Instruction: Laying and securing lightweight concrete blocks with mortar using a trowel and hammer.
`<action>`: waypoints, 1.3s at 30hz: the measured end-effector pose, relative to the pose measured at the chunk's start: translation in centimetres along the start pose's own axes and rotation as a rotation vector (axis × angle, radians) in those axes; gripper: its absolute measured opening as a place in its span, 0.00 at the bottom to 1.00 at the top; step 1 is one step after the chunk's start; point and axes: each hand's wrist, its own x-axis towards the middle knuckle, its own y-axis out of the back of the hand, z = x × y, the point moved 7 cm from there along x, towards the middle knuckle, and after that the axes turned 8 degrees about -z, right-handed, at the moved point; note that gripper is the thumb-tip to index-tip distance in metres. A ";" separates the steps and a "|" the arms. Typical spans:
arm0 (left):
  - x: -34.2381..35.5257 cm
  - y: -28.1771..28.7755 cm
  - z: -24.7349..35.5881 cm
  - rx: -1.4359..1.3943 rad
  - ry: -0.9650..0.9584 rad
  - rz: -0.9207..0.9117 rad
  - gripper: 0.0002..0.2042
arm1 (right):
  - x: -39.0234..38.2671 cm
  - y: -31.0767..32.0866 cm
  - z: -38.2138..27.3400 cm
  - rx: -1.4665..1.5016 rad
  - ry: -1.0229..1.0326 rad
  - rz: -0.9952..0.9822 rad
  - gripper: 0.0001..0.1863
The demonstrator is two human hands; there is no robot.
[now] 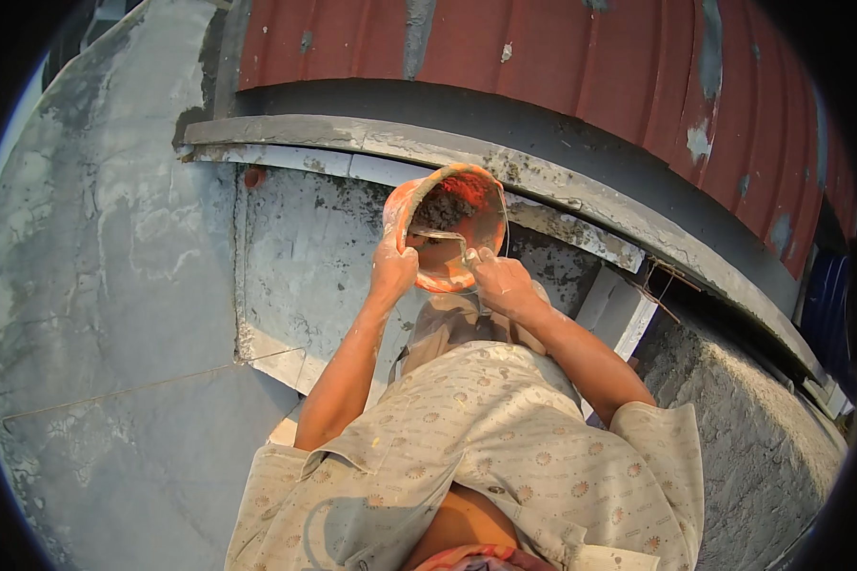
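An orange bucket (400, 204), smeared with grey cement, is tipped so that its mouth faces me. My left hand (393, 274) is closed on the near left part of its rim. In my right hand (505, 284) is the handle of a trowel (454, 235), at the near right of the mouth. Its bent metal shank reaches into the bucket, and part of the blade is hard to make out. Some grey mortar (436, 209) clings to the inside wall. Both hands carry pale smears.
Beyond the bucket runs a curved-looking concrete ledge (352, 136), with a red ribbed metal roof (562, 57) behind it. A grey cement surface (114, 285) spreads to the left. On the right are bent wires (665, 276), a rough cement slab (733, 409) and a blue object (827, 300).
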 end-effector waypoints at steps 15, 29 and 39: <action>-3.8 6.7 8.9 0.218 -0.267 0.286 0.28 | 4.0 10.7 -1.9 -0.167 -0.252 0.144 0.14; 0.3 -4.1 -0.7 -0.090 -0.033 -0.196 0.31 | -7.0 -6.9 4.9 1.610 -0.311 -0.381 0.13; 2.8 -9.5 -8.4 -0.509 0.434 -0.288 0.30 | -17.4 -5.9 12.0 1.898 -0.538 -0.024 0.16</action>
